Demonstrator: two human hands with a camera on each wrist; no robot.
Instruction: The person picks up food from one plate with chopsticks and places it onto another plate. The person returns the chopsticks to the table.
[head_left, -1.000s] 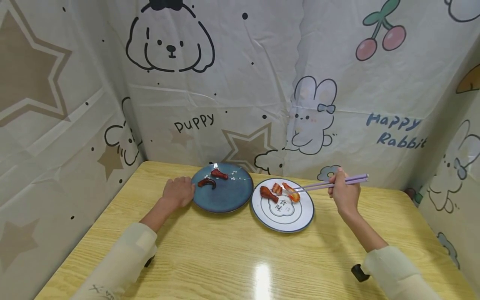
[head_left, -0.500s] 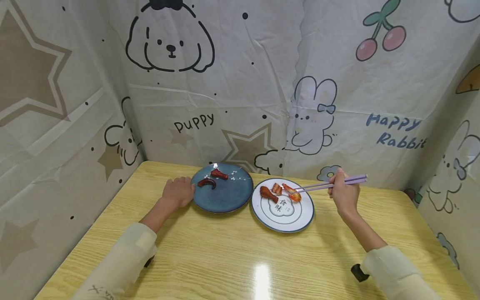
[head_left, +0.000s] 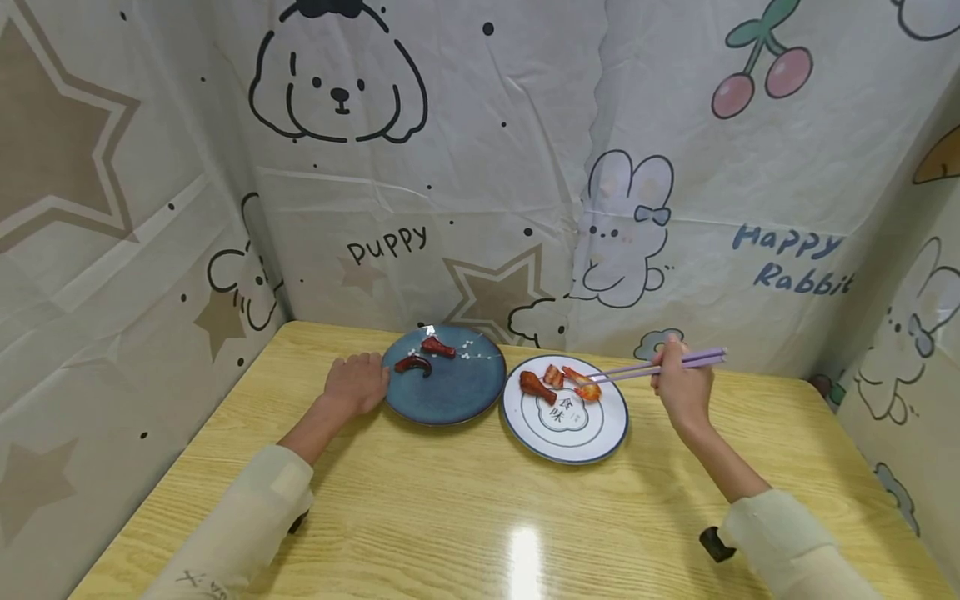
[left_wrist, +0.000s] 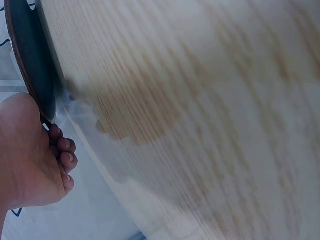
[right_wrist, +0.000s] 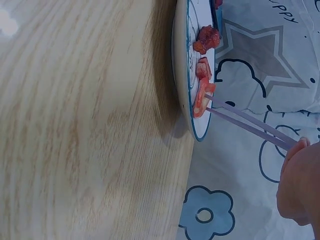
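My right hand (head_left: 685, 389) holds a pair of lilac chopsticks (head_left: 633, 372), tips at an orange shrimp (head_left: 583, 387) on a white plate (head_left: 570, 450) with a blue rim. In the right wrist view the chopstick tips overlap the shrimp (right_wrist: 201, 102). A brown drumstick (head_left: 537, 387) and a small striped reddish meat piece (head_left: 553, 377) lie beside it. My left hand (head_left: 357, 383) grips the left rim of a dark blue plate (head_left: 457, 396). The left wrist view has its fingers (left_wrist: 67, 160) curled by that rim. The blue plate bears a dark red drumstick (head_left: 438, 347) and a curved dark brown piece (head_left: 414, 364).
The two plates sit side by side toward the back of a light wooden table (head_left: 420, 517). A printed cloth (head_left: 480, 167) hangs close behind the table and along both sides.
My right hand and the chopsticks have shifted slightly left, with the tips still at the shrimp. The left hand and both plates keep their places.
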